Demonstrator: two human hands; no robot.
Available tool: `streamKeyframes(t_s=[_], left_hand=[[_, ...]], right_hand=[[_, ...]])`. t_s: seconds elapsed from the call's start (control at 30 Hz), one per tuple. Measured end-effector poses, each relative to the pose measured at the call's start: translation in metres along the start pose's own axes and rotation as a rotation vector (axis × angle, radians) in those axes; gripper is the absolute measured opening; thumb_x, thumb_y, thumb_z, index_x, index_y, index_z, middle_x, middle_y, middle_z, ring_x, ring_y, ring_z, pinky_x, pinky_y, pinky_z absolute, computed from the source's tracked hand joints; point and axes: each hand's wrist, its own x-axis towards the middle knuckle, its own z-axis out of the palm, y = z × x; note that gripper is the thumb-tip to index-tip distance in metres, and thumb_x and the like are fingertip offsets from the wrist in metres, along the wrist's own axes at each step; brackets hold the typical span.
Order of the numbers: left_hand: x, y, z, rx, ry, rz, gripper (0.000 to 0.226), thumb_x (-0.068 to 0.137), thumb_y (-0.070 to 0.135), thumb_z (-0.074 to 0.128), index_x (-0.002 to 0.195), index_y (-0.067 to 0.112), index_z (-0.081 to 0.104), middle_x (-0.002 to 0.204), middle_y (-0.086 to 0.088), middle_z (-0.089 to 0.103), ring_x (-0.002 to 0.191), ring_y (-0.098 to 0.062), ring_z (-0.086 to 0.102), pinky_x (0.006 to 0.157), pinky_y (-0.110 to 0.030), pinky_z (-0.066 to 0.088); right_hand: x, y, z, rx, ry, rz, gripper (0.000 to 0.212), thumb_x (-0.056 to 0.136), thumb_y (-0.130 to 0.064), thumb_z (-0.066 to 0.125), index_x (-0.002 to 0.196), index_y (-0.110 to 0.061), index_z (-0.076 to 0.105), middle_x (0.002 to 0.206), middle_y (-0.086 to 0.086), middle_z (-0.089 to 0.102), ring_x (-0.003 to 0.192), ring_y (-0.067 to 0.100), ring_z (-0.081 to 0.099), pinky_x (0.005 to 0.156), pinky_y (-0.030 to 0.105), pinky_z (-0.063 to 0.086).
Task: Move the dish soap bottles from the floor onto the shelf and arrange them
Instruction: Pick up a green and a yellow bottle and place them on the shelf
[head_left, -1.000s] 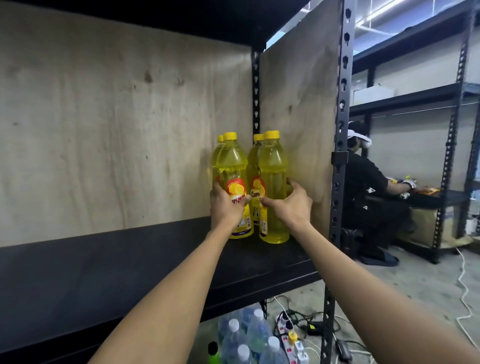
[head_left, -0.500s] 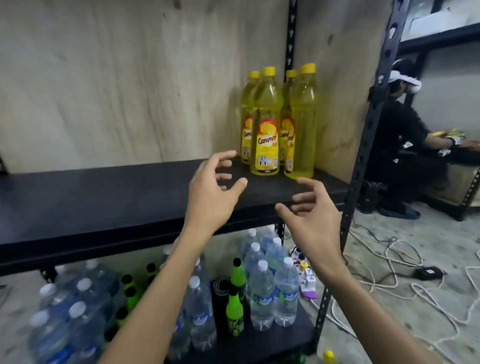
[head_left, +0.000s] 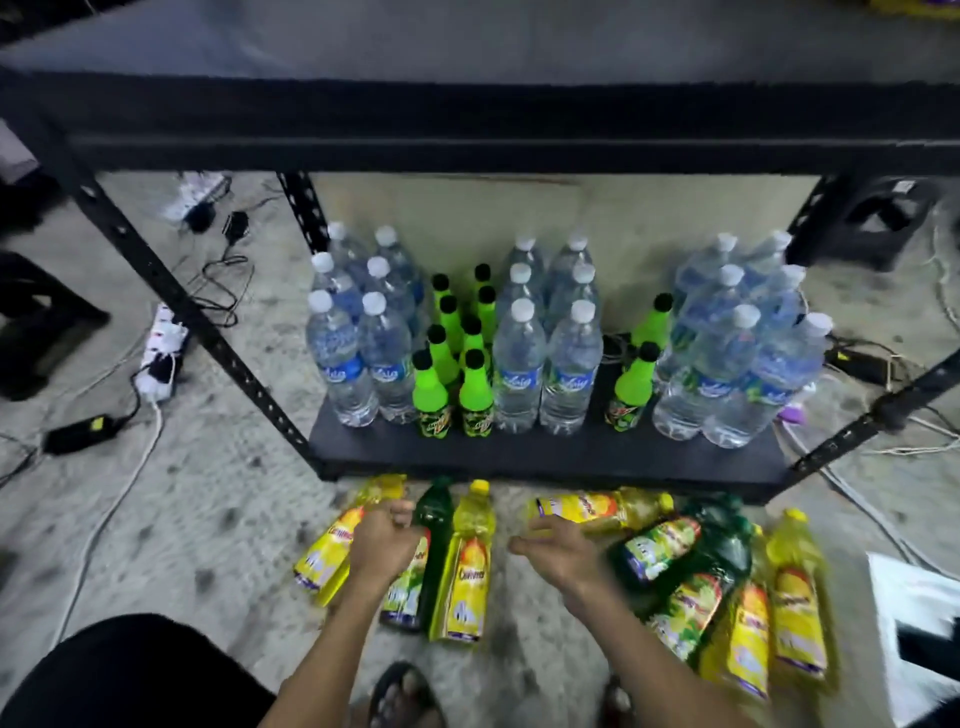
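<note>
Both hands reach down for soap bottles on the floor.

The left hand (head_left: 382, 548) curls over a yellow bottle (head_left: 340, 535) and the green bottle (head_left: 423, 551) beside it, grip unclear; the right hand (head_left: 558, 553) hovers half-open, empty, by another yellow bottle (head_left: 597, 506). All lie just before the rack (head_left: 519, 140). Best to grasp each mid-body and lift upright.

Dish soap bottles (head_left: 470, 566) lie before the bottom shelf (head_left: 545, 452) (on the floor (head_left: 208, 519)).
</note>
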Motion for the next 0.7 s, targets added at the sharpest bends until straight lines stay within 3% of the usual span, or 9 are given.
streamKeyframes(t_s=[0.07,0.1,0.17,0.27,0.33,0.53,0.6,0.7], left_hand=[[0.021,-0.025,0.018,0.043,-0.092,-0.160,0.042,0.075,0.024,0.071,0.113,0.008,0.066,0.109,-0.012,0.072,0.088,-0.023,0.069,0.065,-0.020,0.047],[0.033,-0.038,0.027,0.064,-0.121,-0.208,0.052,0.072,0.028,0.072,0.120,0.010,0.063,0.114,-0.014,0.070,0.092,-0.027,0.069,0.071,-0.023,0.051],[0.061,-0.069,0.048,0.079,-0.172,-0.245,0.080,0.061,0.039,0.074,0.135,0.016,0.054,0.125,-0.012,0.065,0.103,-0.032,0.067,0.086,-0.035,0.055],[0.092,-0.102,0.070,-0.049,-0.203,-0.293,0.088,0.068,0.030,0.085,0.143,0.010,0.042,0.130,-0.013,0.060,0.096,-0.033,0.069,0.083,-0.044,0.059],[0.098,-0.097,0.070,-0.103,-0.220,-0.280,0.081,0.074,0.021,0.084,0.142,0.013,0.040,0.121,-0.006,0.062,0.090,-0.028,0.069,0.074,-0.044,0.061],[0.115,-0.103,0.078,-0.059,-0.258,-0.257,0.077,0.072,0.026,0.087,0.134,0.016,0.043,0.106,-0.001,0.064,0.074,-0.011,0.064,0.059,-0.038,0.062],[0.116,-0.102,0.080,0.023,-0.270,-0.256,0.069,0.074,0.026,0.085,0.130,0.014,0.048,0.105,-0.001,0.062,0.076,-0.014,0.062,0.060,-0.033,0.061],[0.119,-0.102,0.083,0.118,-0.280,-0.226,0.057,0.076,0.027,0.083,0.123,0.013,0.054,0.110,-0.007,0.065,0.092,-0.023,0.063,0.075,-0.031,0.057]], right_hand=[[0.032,0.022,0.034,-0.022,-0.012,0.126,0.056,0.076,-0.009,0.084,0.123,0.004,0.055,0.099,0.009,0.059,0.085,0.014,0.058,0.074,0.013,0.049],[0.049,0.031,0.050,-0.050,-0.010,0.174,0.068,0.072,-0.020,0.088,0.127,-0.002,0.054,0.108,0.007,0.059,0.096,0.017,0.059,0.088,0.022,0.051],[0.078,0.048,0.077,-0.098,-0.027,0.251,0.089,0.066,-0.032,0.091,0.139,-0.008,0.045,0.124,0.010,0.060,0.113,0.023,0.060,0.099,0.033,0.049],[0.112,0.064,0.108,-0.150,-0.024,0.297,0.104,0.062,-0.040,0.091,0.146,-0.012,0.036,0.134,0.012,0.058,0.118,0.029,0.061,0.096,0.039,0.053],[0.133,0.072,0.120,-0.183,0.004,0.299,0.106,0.061,-0.040,0.091,0.146,-0.014,0.034,0.135,0.012,0.058,0.119,0.030,0.060,0.095,0.040,0.054],[0.184,0.109,0.147,-0.229,-0.035,0.329,0.125,0.054,-0.051,0.092,0.154,-0.013,0.027,0.149,0.014,0.047,0.132,0.032,0.051,0.104,0.040,0.049],[0.198,0.124,0.152,-0.204,-0.030,0.330,0.120,0.046,-0.050,0.094,0.147,-0.012,0.041,0.135,0.012,0.061,0.117,0.029,0.063,0.093,0.039,0.057],[0.209,0.134,0.154,-0.193,0.003,0.324,0.103,0.025,-0.053,0.087,0.118,-0.014,0.066,0.101,0.003,0.074,0.084,0.019,0.073,0.071,0.035,0.063]])
